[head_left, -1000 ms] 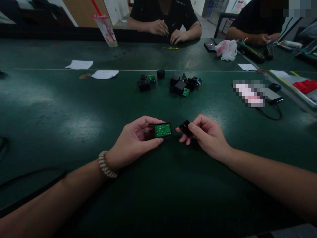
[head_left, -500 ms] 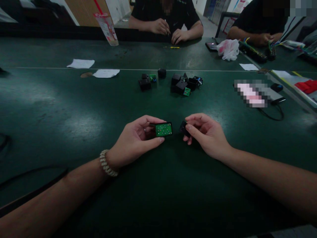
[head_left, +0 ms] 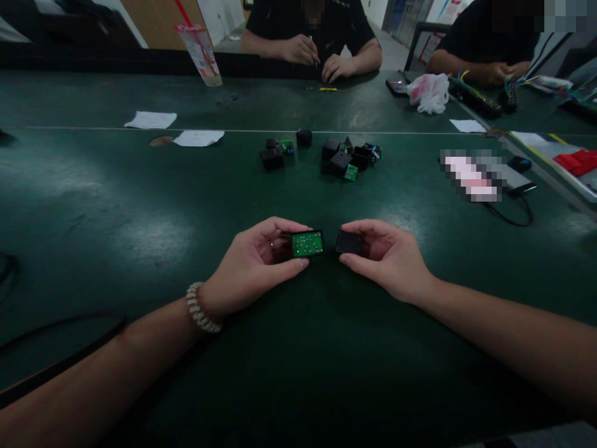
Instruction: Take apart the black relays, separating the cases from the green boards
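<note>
Near the middle of the green table (head_left: pixel 280 348), my left hand (head_left: pixel 259 261) grips a black case with a green circuit board (head_left: pixel 308 244) inside, its soldered face showing. My right hand (head_left: pixel 389 258) pinches a flat black cover (head_left: pixel 349 242) between thumb and fingers. A small gap separates the case and the cover. Beyond my hands lies a pile of black housings (head_left: pixel 340 163) with a small green board (head_left: pixel 351 172) at its front. To its left sit a few more black pieces (head_left: pixel 272 159) beside another green board (head_left: pixel 286 147).
Two people sit across the table, their hands (head_left: pixel 338 67) resting there. A cup with a red straw (head_left: pixel 204 59) stands at the far left. White papers (head_left: pixel 199 138), a plastic bag (head_left: pixel 429 93), a cabled device (head_left: pixel 515 177) and a tray (head_left: pixel 571 180) also lie about.
My right hand has turned the black cover so that its broad flat face shows, and its fingers have shifted around the edges. My left hand and the case look almost unmoved.
</note>
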`<state>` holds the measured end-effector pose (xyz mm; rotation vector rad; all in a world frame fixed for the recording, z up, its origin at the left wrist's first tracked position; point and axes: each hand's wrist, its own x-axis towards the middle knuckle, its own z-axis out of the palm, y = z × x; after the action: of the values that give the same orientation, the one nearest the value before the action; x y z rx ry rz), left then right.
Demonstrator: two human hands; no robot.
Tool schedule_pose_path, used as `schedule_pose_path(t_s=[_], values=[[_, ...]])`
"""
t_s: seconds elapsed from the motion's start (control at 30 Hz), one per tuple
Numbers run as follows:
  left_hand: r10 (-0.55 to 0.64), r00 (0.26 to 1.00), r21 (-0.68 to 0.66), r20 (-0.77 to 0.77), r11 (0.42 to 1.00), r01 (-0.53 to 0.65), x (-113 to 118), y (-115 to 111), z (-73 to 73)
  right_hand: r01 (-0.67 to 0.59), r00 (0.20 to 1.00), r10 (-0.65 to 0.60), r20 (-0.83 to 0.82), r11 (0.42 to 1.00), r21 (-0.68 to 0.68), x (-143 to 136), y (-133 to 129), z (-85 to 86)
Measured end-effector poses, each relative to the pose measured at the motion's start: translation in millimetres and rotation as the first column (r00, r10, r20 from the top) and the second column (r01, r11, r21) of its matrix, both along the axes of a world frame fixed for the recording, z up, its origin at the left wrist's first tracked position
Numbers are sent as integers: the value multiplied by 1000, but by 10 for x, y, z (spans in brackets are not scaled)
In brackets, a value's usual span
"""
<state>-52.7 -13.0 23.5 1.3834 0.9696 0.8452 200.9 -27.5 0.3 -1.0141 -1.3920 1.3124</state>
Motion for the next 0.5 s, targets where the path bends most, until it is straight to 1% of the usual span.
schedule_pose_path(t_s=[0.3, 0.43, 0.5], values=[[3, 1000, -4, -21, 1000, -4, 7, -6, 18, -1, 998, -7, 65, 993, 118, -1, -13, -13], [4, 1000, 3, 3, 1000, -4, 0, 1, 5, -10, 993, -13, 121, 982, 187, 15, -10, 21], [-1, 1000, 4, 6, 1000, 1, -8, 5, -3, -21, 990, -7, 141, 980, 196, 19, -10, 41]])
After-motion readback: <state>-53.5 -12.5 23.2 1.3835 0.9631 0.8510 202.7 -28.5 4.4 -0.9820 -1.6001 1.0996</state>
